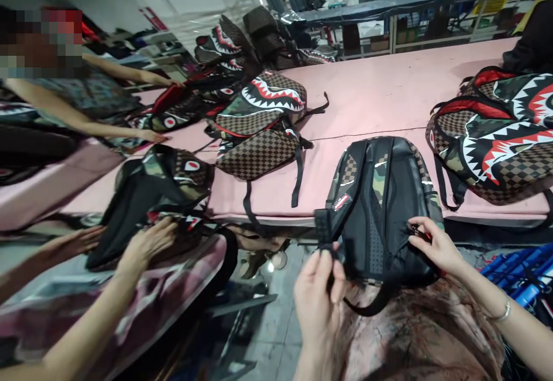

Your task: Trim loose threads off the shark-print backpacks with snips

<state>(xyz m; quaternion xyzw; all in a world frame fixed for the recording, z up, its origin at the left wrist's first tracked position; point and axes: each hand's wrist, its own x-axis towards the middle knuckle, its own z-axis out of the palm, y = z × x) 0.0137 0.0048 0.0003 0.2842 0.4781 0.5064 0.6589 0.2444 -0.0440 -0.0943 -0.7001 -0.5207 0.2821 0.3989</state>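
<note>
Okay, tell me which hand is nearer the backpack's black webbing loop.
Left. The left hand is just left of the webbing loop; the right hand is farther up, across the backpack.

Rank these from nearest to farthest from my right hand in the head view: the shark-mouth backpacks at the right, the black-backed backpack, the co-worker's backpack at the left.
From your right hand:
1. black-backed backpack, directly at the hand
2. shark-mouth backpacks, on the table's right
3. co-worker's backpack, far left
</note>
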